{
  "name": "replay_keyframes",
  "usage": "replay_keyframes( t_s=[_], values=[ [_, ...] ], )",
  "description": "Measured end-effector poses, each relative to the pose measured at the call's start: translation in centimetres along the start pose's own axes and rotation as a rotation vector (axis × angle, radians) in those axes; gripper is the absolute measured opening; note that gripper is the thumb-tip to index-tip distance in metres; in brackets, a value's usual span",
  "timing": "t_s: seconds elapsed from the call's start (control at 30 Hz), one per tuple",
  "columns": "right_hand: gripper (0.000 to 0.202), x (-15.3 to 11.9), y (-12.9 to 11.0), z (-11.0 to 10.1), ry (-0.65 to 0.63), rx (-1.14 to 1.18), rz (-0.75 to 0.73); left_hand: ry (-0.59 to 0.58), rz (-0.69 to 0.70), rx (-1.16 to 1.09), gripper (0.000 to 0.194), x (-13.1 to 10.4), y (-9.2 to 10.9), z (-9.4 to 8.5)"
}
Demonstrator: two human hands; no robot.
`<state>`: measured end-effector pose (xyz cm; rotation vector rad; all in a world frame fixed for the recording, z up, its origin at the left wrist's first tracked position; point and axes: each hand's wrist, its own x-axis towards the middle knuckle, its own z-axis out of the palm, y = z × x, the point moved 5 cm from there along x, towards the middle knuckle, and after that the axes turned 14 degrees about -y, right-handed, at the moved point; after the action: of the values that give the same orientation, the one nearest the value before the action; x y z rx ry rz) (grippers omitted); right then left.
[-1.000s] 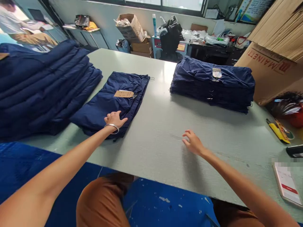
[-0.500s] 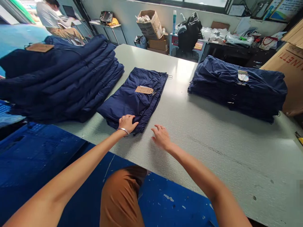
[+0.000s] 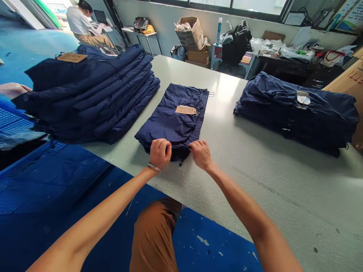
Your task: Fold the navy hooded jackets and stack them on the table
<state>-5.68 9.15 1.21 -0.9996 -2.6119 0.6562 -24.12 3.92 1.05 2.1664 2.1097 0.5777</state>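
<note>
A folded navy garment point(image 3: 172, 121) lies flat on the pale table point(image 3: 221, 196) before me, with a brown paper tag point(image 3: 185, 110) on top. My left hand point(image 3: 160, 153), with a bangle at the wrist, is closed on the garment's near edge. At the near right corner my right hand point(image 3: 200, 154) pinches the fabric. Between the two hands the near edge is raised a little, showing a dark fold, and a small cord end point(image 3: 180, 164) hangs there. Whether the garment is a jacket or trousers I cannot tell.
A tall stack of navy garments point(image 3: 96, 98) stands at the left, beside a blue crate point(image 3: 14, 124). Another folded navy pile point(image 3: 295, 109) sits at the right near a cardboard box point(image 3: 346, 81). A seated person point(image 3: 81, 22) is in the background.
My right hand has moved from the bare tabletop onto the garment's near right corner and closed on it. My left hand has closed on the near edge, which is now lifted slightly.
</note>
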Motion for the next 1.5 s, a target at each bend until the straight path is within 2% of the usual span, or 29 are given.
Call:
replay_keyframes(
  t_s=[0.13, 0.23, 0.37, 0.5, 0.57, 0.67, 0.73, 0.8, 0.9, 0.97, 1.07, 1.13, 1.27, 1.37, 1.5],
  values=[
    [0.027, -1.6, 3.4, -3.3, 0.14, 0.225, 0.172, -0.056, 0.183, -0.026, 0.022, -3.9, 2.5, 1.9],
    [0.025, -2.8, 5.2, -4.3, 0.175, 0.356, 0.26, -0.1, 0.194, -0.008, 0.026, -5.4, 4.0, 4.0],
    [0.021, -4.6, 6.3, -4.5, 0.143, 0.404, 0.294, -0.238, 0.139, 0.076, 0.039, -4.9, 4.6, 6.7],
    [0.016, -7.0, 6.7, -4.8, 0.05, 0.247, 0.171, -0.363, 0.08, 0.163, 0.04, -4.0, 3.7, 8.0],
    [0.015, -8.3, 7.3, -5.0, 0.02, 0.163, 0.138, -0.383, 0.078, 0.182, 0.04, -4.2, 3.3, 8.0],
    [0.014, -10.1, 9.1, -5.4, 0.062, 0.146, 0.226, -0.371, 0.126, 0.173, 0.037, -5.7, 3.2, 7.4],
    [0.015, -10.9, 10.1, -5.5, 0.083, 0.16, 0.276, -0.296, 0.205, 0.127, 0.033, -7.2, 3.3, 6.4],
    [0.015, -11.4, 10.3, -5.4, 0.057, 0.14, 0.264, -0.132, 0.203, 0.072, 0.027, -8.1, 2.7, 4.9],
    [0.016, -12.1, 9.9, -5.2, -0.013, 0.069, 0.196, 0.108, -0.008, 0.025, 0.026, -7.7, 0.5, 2.8],
    [0.017, -12.8, 9.7, -5.1, -0.049, 0.023, 0.172, 0.128, -0.107, -0.032, 0.032, -6.4, -0.9, 2.4],
    [0.019, -14.9, 10.5, -5.4, -0.052, -0.036, 0.197, 0.062, -0.249, -0.177, 0.037, -4.7, -2.9, 3.3],
    [0.02, -17.2, 11.9, -5.8, -0.023, -0.057, 0.253, 0.019, -0.328, -0.206, 0.044, -4.4, -3.6, 4.2],
    [0.022, -24.7, 15.6, -6.8, 0.07, -0.073, 0.398, -0.094, -0.312, -0.04, 0.068, -4.6, -3.3, 5.0],
    [0.028, -32.0, 17.2, -7.2, 0.13, -0.122, 0.504, -0.18, -0.338, 0.035, 0.07, -3.7, -4.0, 4.2],
    [0.037, -41.8, 16.4, -7.1, 0.173, -0.183, 0.79, -0.413, -0.439, 0.054, 0.07, 0.0, -6.8, 2.1]
  ],
)
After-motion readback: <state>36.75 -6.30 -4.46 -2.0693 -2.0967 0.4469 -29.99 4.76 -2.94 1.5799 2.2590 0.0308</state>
